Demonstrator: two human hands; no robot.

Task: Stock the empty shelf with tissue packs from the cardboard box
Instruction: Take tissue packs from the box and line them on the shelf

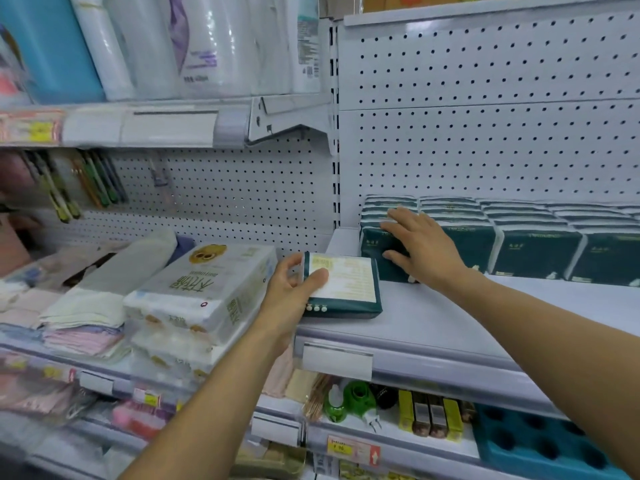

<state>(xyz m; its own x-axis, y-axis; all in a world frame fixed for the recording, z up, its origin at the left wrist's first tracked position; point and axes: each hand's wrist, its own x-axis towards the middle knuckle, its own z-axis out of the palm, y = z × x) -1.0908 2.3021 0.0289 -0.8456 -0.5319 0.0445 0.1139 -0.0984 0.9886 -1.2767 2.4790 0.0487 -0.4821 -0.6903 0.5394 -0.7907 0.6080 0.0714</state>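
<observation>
The left hand (294, 289) grips a loose tissue pack (341, 289) lying flat at the shelf (450, 320) front while the right hand (415, 247) presses flat-fingered on the end stack (426, 233) — a careless push could topple it.

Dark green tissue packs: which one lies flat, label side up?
The dark green tissue pack gripped by the left hand; the others stand upright.
</observation>
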